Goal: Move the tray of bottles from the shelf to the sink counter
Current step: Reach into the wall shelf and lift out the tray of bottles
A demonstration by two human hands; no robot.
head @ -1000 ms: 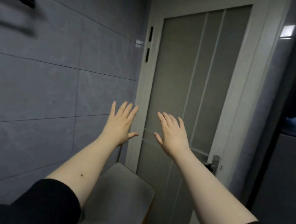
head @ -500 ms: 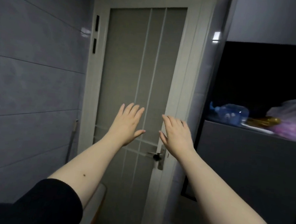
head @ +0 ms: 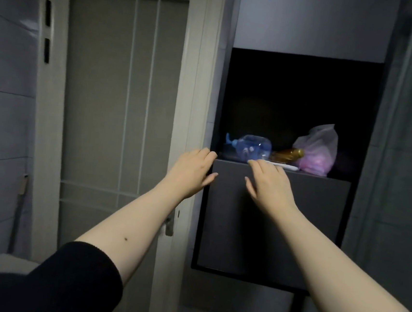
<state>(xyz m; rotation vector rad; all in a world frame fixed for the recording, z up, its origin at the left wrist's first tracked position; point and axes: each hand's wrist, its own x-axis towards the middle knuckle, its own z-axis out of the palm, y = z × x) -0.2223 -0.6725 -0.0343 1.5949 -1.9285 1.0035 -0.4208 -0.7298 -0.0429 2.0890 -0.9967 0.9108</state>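
Sleeves: black, pushed up both my forearms; bare arms reach forward.
Left hand (head: 193, 173): fingers loosely spread, palm down, empty; in front of the left end of the shelf edge, by the door frame. Contact with the edge: cannot tell.
Right hand (head: 269, 184): fingers loosely spread, empty; fingertips level with the shelf edge, just below the tray rim. Contact: cannot tell.
Cabinet front (head: 276, 225): dark flat panel below the shelf, behind both hands.
Shelf (head: 323, 176): dark recess above the panel; interior too dim to read.
Tray (head: 285, 166): pale, shallow, on the shelf near its front edge, only the rim showing.
Blue bottle (head: 251, 146): clear blue, lying on its side at the tray's left.
Amber bottle (head: 289, 153): lying on its side, right of the blue bottle.
Plastic bag (head: 317, 151): translucent, pink contents, at the right, touching the amber bottle.
Door (head: 120, 97): pale, panelled, shut, left of the shelf.
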